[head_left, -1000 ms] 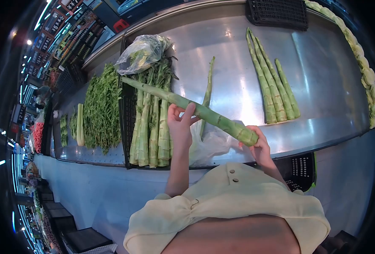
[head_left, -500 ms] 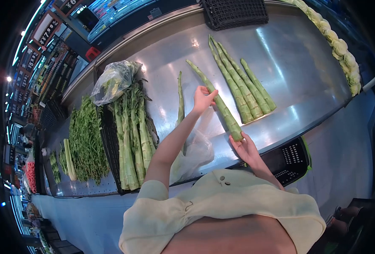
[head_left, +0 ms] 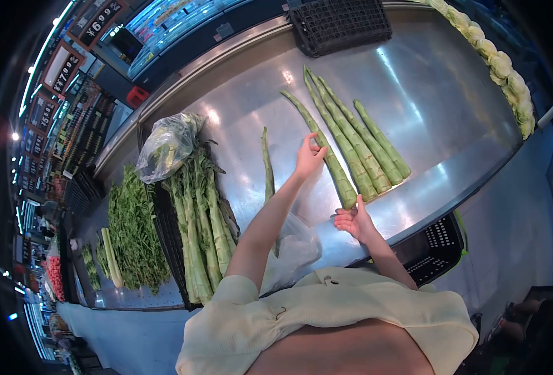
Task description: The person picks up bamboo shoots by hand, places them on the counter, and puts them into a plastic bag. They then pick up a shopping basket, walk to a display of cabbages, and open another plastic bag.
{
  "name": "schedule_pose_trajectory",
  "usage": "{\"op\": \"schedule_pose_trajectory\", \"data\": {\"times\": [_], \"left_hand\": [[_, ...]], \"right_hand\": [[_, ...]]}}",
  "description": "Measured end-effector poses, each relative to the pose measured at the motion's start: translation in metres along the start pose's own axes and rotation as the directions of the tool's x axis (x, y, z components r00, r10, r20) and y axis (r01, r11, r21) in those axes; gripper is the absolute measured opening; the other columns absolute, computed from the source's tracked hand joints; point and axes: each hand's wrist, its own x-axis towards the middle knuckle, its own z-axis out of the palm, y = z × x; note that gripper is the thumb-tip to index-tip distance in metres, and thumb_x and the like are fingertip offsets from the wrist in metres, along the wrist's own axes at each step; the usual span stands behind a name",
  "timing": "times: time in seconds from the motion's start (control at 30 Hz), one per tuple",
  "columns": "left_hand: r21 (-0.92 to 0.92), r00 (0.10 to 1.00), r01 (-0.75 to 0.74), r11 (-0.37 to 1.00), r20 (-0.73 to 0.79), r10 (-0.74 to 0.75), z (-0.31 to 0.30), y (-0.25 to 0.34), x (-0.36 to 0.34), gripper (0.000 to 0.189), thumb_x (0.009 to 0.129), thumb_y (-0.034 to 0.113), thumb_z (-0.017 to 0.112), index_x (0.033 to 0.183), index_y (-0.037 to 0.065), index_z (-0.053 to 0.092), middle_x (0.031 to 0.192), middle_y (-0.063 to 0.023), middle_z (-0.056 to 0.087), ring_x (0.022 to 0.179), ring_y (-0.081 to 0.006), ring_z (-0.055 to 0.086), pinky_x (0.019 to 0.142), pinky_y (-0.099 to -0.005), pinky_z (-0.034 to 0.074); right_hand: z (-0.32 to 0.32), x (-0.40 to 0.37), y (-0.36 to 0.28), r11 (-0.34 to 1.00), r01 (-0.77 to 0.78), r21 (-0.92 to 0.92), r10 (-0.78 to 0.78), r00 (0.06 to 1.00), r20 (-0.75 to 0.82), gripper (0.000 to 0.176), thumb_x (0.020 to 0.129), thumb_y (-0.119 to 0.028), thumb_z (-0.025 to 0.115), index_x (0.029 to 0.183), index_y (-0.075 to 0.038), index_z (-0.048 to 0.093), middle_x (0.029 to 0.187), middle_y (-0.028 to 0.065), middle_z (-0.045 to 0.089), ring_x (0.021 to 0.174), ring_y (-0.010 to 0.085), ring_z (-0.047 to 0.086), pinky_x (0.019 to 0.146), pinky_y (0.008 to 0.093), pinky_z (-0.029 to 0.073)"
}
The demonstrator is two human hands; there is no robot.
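A long green celtuce stalk (head_left: 334,169), stripped of leaves, lies on the metal counter with its thin tip pointing away. My left hand (head_left: 310,156) is at its upper middle, thumb and fingers curled against the stalk. At the thick butt end is my right hand (head_left: 355,224), palm turned up, fingers apart and thumb beside the cut end. Close along the right side lie several more celtuce stalks (head_left: 361,144), their butts roughly lined up. Left of my left arm is a thin, separate stalk (head_left: 268,165), its lower part behind the forearm.
A clear plastic bag (head_left: 301,250) lies by the counter's front edge. Leafy stalks (head_left: 195,237) sit in a black crate to the left, under a bagged vegetable (head_left: 171,147). Stacked black crates (head_left: 339,28) stand at the back. A black basket (head_left: 436,247) is below the front edge.
The celtuce stalk has moved right, up against the row of stalks. Both hands moved with it; the left fingers look looser, and the right hand no longer cups the butt from below.
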Motion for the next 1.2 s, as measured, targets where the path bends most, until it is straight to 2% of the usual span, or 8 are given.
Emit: {"op": "schedule_pose_trajectory", "data": {"times": [0.17,0.47,0.57,0.67,0.73,0.87,1.03,1.2], "left_hand": [[0.014,0.999,-0.036,0.999,0.005,0.036,0.007,0.008,0.0,0.07,0.072,0.023,0.074,0.129,0.007,0.037,0.08,-0.0087,0.056,0.069,-0.0187,0.058,0.067,-0.032,0.049],[0.24,0.991,-0.094,0.966,-0.068,0.113,0.033,0.018,0.002,0.074,0.071,0.026,0.074,0.132,0.01,0.034,0.109,-0.0146,0.042,0.072,-0.0208,0.054,0.074,-0.033,0.047],[0.206,0.995,-0.065,0.976,-0.067,0.081,0.029,0.028,-0.004,0.072,0.073,0.024,0.073,0.133,0.011,0.035,0.112,-0.0148,0.041,0.073,-0.0209,0.054,0.074,-0.0324,0.048],[0.131,0.991,-0.096,0.987,-0.076,0.107,0.028,0.028,-0.006,0.067,0.074,0.022,0.073,0.131,0.009,0.041,0.111,-0.014,0.042,0.074,-0.0213,0.055,0.073,-0.0315,0.048],[0.147,0.988,-0.094,0.985,-0.111,0.111,0.029,0.031,-0.008,0.064,0.074,0.021,0.073,0.129,0.008,0.044,0.111,-0.0138,0.043,0.075,-0.0214,0.056,0.072,-0.031,0.048],[0.166,0.964,-0.132,0.977,-0.208,0.166,0.038,0.031,-0.005,0.063,0.073,0.023,0.074,0.127,0.003,0.048,0.11,-0.0117,0.045,0.068,-0.0135,0.051,0.071,-0.0279,0.047],[0.158,0.966,-0.119,0.98,-0.209,0.151,0.038,0.03,-0.007,0.06,0.074,0.022,0.073,0.125,0.002,0.049,0.109,-0.0107,0.044,0.068,-0.0137,0.051,0.07,-0.0277,0.047],[0.157,0.959,-0.109,0.982,-0.244,0.145,0.04,0.035,-0.01,0.056,0.074,0.021,0.072,0.123,0.002,0.051,0.108,-0.0099,0.044,0.068,-0.0144,0.052,0.069,-0.0282,0.047]], "right_hand": [[0.002,0.006,0.006,0.977,0.07,-0.201,-0.077,0.997,-0.026,0.08,0.082,-0.073,0.034,0.093,0.004,0.052,0.071,0.0159,0.061,0.063,0.0242,0.063,0.06,0.0332,0.055],[0.001,0.0,-0.006,0.98,-0.129,0.149,0.119,0.99,0.076,0.078,0.078,-0.078,0.034,0.076,-0.003,0.055,0.055,0.0088,0.055,0.048,0.0187,0.052,0.048,0.0277,0.041],[0.006,-0.004,-0.006,0.991,-0.096,0.097,0.087,0.992,0.093,0.077,0.078,-0.077,0.035,0.073,-0.003,0.056,0.055,0.0081,0.054,0.051,0.0187,0.054,0.049,0.0268,0.041],[0.009,-0.003,-0.006,0.963,-0.118,0.243,0.108,0.993,0.054,0.074,0.079,-0.075,0.037,0.071,-0.004,0.056,0.054,0.0075,0.052,0.05,0.0185,0.051,0.049,0.0256,0.039],[0.004,-0.002,-0.005,0.918,-0.173,0.356,0.097,0.971,0.22,0.068,0.081,-0.07,0.043,0.069,-0.004,0.057,0.052,0.0072,0.05,0.048,0.0181,0.047,0.048,0.0259,0.035],[0.001,-0.001,-0.007,0.918,-0.181,0.354,0.083,0.958,0.275,0.059,0.085,-0.06,0.046,0.067,-0.005,0.058,0.051,0.0068,0.047,0.045,0.0176,0.041,0.046,0.027,0.032],[0.004,-0.001,0.0,0.955,-0.056,0.291,-0.021,0.967,0.255,0.046,0.091,-0.045,0.045,0.067,-0.007,0.057,0.047,0.0046,0.042,0.044,0.0169,0.038,0.045,0.0267,0.031],[0.001,0.001,0.003,0.961,-0.027,0.273,-0.049,0.962,0.267,0.045,0.091,-0.045,0.045,0.066,-0.009,0.054,0.047,0.0035,0.041,0.042,0.0158,0.037,0.043,0.0264,0.03]]}}
